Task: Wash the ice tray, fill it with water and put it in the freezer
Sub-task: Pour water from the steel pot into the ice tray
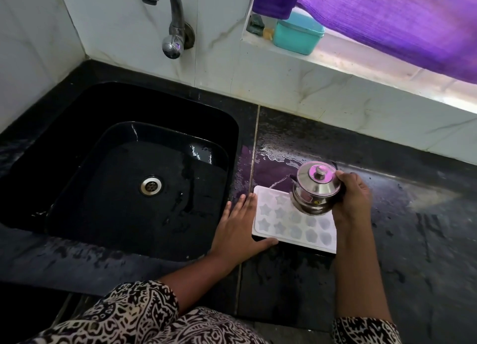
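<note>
Right hand (353, 199) grasps kettle (316, 186), pouring onto ice tray (263, 196) at eleven o'clock; left hand (240, 227), flat, braces nine o'clock. Recommend gentle tilt.

Tilted steel kettle (316, 188) above ice tray (281, 227)

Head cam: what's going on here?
A person is filling a white ice tray that lies on the wet dark countertop, just right of the black sink. The right hand grips a small steel kettle, tilted over the tray, and a thin stream of water runs from its spout to the tray's far edge. The left hand lies flat against the tray's left side, apparently steadying it. No water shows at the tap.
</note>
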The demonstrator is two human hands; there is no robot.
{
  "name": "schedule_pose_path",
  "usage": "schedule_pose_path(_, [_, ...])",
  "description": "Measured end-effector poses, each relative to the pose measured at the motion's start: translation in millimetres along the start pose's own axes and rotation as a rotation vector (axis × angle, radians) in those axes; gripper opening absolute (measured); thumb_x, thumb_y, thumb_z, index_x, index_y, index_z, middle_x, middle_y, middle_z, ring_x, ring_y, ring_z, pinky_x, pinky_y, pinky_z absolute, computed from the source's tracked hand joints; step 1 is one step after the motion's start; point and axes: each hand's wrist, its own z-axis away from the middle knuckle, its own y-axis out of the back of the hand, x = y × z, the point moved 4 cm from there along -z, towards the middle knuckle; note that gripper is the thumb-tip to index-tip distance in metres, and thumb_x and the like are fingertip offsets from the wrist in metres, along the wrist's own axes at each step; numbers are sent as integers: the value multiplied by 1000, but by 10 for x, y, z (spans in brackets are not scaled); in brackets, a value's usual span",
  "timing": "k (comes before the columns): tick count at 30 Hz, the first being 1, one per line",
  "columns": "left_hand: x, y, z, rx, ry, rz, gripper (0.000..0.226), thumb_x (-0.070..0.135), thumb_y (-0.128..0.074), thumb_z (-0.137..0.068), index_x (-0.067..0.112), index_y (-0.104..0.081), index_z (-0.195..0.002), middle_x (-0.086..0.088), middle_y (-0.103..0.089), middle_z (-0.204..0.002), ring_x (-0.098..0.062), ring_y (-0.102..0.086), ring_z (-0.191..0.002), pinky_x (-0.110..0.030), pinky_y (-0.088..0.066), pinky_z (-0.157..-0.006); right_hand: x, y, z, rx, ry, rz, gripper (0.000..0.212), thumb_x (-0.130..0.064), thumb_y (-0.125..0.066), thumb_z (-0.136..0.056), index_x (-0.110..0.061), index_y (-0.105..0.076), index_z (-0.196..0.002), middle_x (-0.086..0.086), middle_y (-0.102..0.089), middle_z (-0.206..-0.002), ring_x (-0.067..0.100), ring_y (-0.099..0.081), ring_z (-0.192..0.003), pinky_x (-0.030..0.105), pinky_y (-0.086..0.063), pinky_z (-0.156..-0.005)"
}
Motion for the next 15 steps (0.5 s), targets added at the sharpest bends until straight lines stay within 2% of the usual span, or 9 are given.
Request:
schedule_pose_path(4, [4, -1, 3, 2, 1, 4, 114, 85, -32, -69, 17, 0, -154, 5, -7, -162, -11, 1, -149, -34, 7, -117, -49, 61, -34, 12, 3, -67, 50, 4, -50, -85, -21, -50, -42, -8, -49, -45, 8, -43, -48, 20, -37, -53])
schedule_pose_path(15, [11, -6, 5, -9, 0, -35, 113, 86, -30, -70, 17, 1, -154, 5, -4, -162, -10, 3, -149, -31, 11, -114, -98, 264, 16, 42, 43, -25, 51, 5, -51, -85, -21, -47, -41, -10, -46, -44, 7, -41, -46, 18, -37, -50])
